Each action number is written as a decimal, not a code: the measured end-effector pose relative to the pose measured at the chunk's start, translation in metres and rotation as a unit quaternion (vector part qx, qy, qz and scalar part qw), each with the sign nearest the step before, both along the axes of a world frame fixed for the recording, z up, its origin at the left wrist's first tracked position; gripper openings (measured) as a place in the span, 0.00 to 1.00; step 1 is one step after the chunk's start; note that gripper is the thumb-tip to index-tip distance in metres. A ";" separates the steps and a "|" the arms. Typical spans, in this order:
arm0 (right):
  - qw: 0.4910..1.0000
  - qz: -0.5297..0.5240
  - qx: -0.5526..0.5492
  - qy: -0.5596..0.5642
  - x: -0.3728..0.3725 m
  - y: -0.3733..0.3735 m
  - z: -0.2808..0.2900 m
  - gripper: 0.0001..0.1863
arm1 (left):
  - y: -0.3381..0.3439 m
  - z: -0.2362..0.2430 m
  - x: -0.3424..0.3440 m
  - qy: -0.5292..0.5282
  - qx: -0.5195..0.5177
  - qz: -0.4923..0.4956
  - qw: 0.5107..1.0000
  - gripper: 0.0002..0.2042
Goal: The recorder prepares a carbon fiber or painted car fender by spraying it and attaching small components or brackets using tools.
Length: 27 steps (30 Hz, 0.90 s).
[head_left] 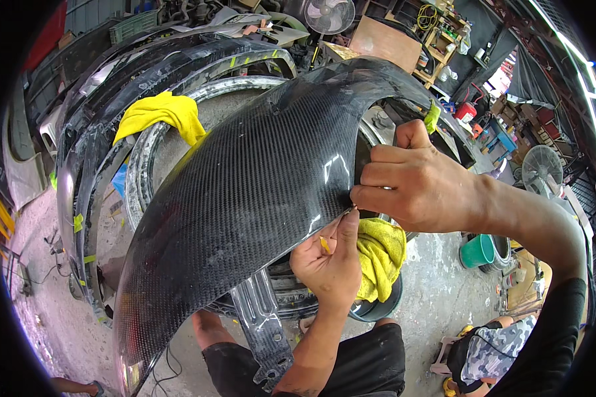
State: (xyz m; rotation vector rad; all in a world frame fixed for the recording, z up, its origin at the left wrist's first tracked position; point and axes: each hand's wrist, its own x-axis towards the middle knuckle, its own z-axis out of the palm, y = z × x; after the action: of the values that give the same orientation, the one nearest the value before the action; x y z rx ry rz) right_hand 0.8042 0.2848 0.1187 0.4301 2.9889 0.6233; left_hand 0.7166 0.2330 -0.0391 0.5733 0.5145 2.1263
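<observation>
A glossy black carbon fibre fender (245,178) with a curved arch fills the middle of the view, running from upper right to lower left. My left hand (331,261) is closed at its lower right edge, thumb up and fingers partly hidden under the rim. Just above the thumb, my right hand (410,182) is curled with its fingertips pressed together at the edge's corner. Whatever small thing lies between those fingertips is too hidden to name. A slotted mounting tab (265,331) hangs below the fender, beside my left forearm.
Yellow cloths lie on a ring-shaped support (139,175) at left (162,119) and below my right hand (381,258). Black bumper-like panels (86,159) are stacked at left. A green bucket (477,251) and a seated person (496,351) are at right. Fans (330,14) and shelves stand behind.
</observation>
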 end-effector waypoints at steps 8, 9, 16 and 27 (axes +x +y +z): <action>1.000 -0.007 -0.026 0.001 0.000 0.004 -0.001 0.17 | 0.002 -0.002 0.000 -0.009 0.013 0.001 1.000 0.07; 1.000 -0.005 -0.026 0.002 0.001 0.004 -0.001 0.17 | 0.001 -0.002 0.001 -0.007 0.007 0.001 1.000 0.07; 1.000 0.015 -0.009 0.001 -0.002 0.001 -0.002 0.11 | -0.001 -0.003 0.003 -0.034 -0.012 0.012 0.999 0.07; 0.990 -0.048 -0.109 -0.073 0.000 -0.001 0.006 0.04 | 0.002 -0.003 0.001 -0.033 -0.006 -0.015 0.999 0.08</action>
State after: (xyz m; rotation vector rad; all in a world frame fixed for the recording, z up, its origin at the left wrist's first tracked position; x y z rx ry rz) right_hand 0.8047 0.2843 0.1243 0.4851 2.8361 0.3001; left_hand 0.7181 0.2348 -0.0425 0.4989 0.4787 2.1046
